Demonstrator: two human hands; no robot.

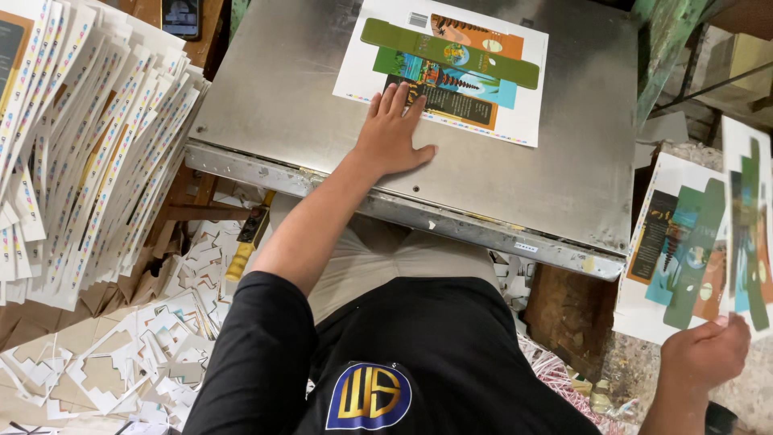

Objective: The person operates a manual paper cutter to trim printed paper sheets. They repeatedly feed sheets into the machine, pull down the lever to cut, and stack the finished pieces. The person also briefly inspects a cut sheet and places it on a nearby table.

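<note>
Two hands: left [392,133] flat on printed sheet [451,68], right [707,352] gripping another sheet [745,234].

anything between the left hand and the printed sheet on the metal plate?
No. The left hand already lies flat on the printed sheet, fingertips on its near edge. Nothing else rests on the metal plate around them.

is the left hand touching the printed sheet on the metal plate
Touching. The head view shows the left hand lying flat, its fingertips overlapping the lower edge of the printed sheet on the metal plate, with no gap visible.
</note>
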